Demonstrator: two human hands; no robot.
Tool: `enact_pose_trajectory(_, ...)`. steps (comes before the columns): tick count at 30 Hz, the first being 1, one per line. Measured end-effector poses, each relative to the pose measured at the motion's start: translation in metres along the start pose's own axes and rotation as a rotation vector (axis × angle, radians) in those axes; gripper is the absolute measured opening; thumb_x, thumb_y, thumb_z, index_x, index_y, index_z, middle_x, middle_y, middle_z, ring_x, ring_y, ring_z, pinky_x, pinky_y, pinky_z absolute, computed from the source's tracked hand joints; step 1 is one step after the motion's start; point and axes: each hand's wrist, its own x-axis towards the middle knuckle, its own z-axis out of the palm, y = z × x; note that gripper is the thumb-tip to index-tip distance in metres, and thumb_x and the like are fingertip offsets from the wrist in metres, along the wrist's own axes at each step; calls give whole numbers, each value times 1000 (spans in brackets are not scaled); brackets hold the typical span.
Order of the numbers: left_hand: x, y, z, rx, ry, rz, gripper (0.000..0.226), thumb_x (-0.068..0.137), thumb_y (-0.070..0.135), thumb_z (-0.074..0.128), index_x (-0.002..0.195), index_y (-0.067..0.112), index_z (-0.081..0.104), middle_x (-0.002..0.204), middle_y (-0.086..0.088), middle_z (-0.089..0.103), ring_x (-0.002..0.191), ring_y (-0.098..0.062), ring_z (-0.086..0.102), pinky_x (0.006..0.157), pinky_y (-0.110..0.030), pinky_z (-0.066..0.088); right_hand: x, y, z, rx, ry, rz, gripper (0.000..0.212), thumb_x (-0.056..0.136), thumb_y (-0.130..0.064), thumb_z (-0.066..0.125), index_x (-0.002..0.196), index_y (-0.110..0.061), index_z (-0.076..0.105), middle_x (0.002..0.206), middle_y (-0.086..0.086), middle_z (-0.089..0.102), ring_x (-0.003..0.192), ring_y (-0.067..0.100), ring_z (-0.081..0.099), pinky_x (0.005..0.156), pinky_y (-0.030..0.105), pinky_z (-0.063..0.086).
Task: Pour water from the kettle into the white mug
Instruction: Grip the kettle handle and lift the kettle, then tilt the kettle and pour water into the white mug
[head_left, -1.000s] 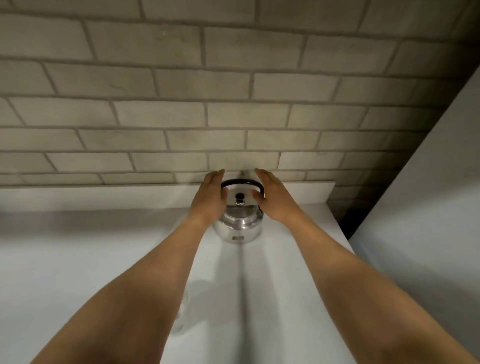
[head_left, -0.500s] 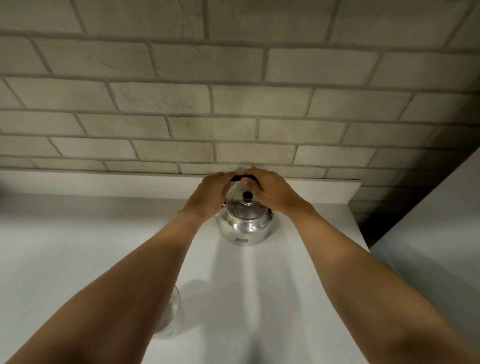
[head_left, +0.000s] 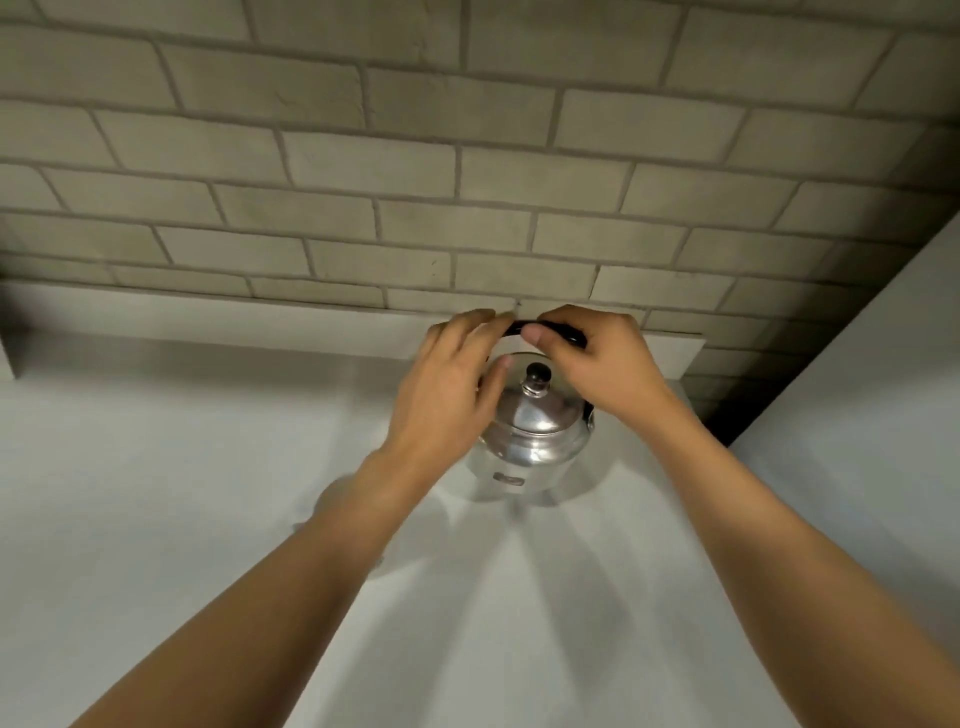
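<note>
The kettle (head_left: 532, 439) is a squat, polished metal pot with a domed lid (head_left: 535, 410) topped by a dark round knob (head_left: 538, 372). It stands upright on the white counter, close to the raised ledge under the brick wall. Its black arched handle (head_left: 545, 328) stands up over the lid. A small label shows low on its front. The white mug is seemingly out of sight

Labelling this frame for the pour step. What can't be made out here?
- Mug: not visible in the head view; the left forearm covers the counter where it might stand.
- Kettle spout: hidden, probably behind the left hand or the body.
- Handle: mostly wrapped by the right hand; the left hand's grip is unclear.
- Water level: the lid is on.
</note>
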Motion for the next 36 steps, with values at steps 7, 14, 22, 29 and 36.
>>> enact_pose_trajectory(7,-108,21,5,151,-98,234,42,101,29,65,140,14,62,140,-4,62,126,-25,57,97,-41,54,-56,-24,-30,-32,4,58,28,90,-58,66,95,-34,80,82,-16,76,80,4,69,69,17,49)
enact_pose_trajectory(14,-129,27,14,134,-111,230,55,101,31,64,149,9,50,153,-12,51,140,-27,46,106,-39,49,-84,-45,-33,-86,-66,61,23,92,-52,71,92,-31,79,73,-7,75,72,9,67,62,21,49)
enact_pose_trajectory(22,-151,37,7,108,-97,107,49,105,31,55,147,6,53,151,-14,52,144,-29,44,101,-46,55,-89,-82,-30,-192,-167,-43,26,93,-53,68,97,-29,77,72,-7,74,68,6,67,59,16,47)
enact_pose_trajectory(29,-155,35,-19,42,-66,68,50,105,29,49,146,2,53,151,-18,51,147,-32,39,103,-47,54,-73,-118,-22,-270,-225,-144,36,92,-61,62,98,-29,78,72,-8,72,70,9,66,66,30,54)
enact_pose_trajectory(36,-157,30,-26,48,22,71,49,102,27,54,141,-3,57,142,-23,58,132,-36,57,80,-50,63,-62,-138,-11,-324,-300,-179,40,90,-63,59,99,-29,79,73,-8,72,71,7,64,67,30,52)
